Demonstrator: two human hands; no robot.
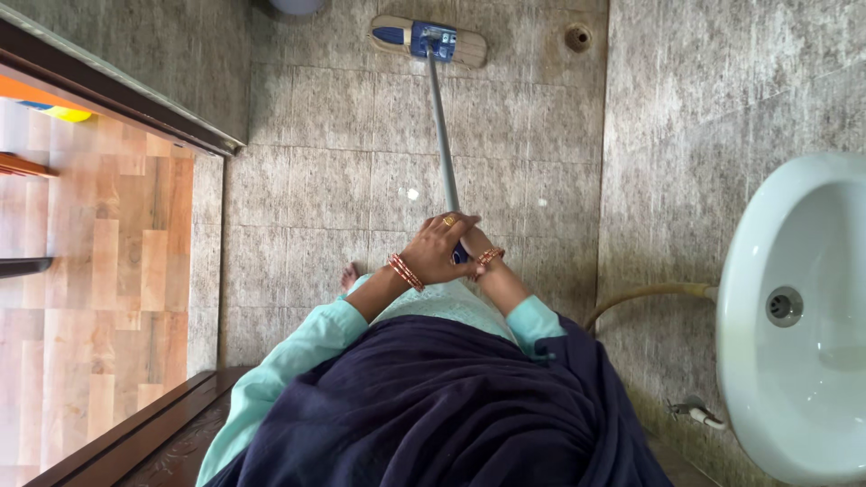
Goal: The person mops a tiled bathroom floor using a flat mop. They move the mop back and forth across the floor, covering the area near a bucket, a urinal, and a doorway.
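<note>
A flat mop (pixel 429 41) with a blue fitting and a pale pad lies on the grey tiled floor at the far end. Its grey handle (pixel 442 135) runs back to me. My left hand (pixel 439 248), with a ring and red bangles on the wrist, is closed over the top of the handle. My right hand (pixel 478 257), also with bangles, grips the handle just beneath it and is mostly hidden by the left hand. My teal sleeves and dark blue cloth fill the lower middle.
A white wash basin (pixel 798 325) with a drain hole juts from the tiled wall on the right, with a hose (pixel 645 293) below it. A floor drain (pixel 577 37) sits beside the mop head. A dark door frame (pixel 126 95) and wood-pattern flooring (pixel 99 271) lie at left.
</note>
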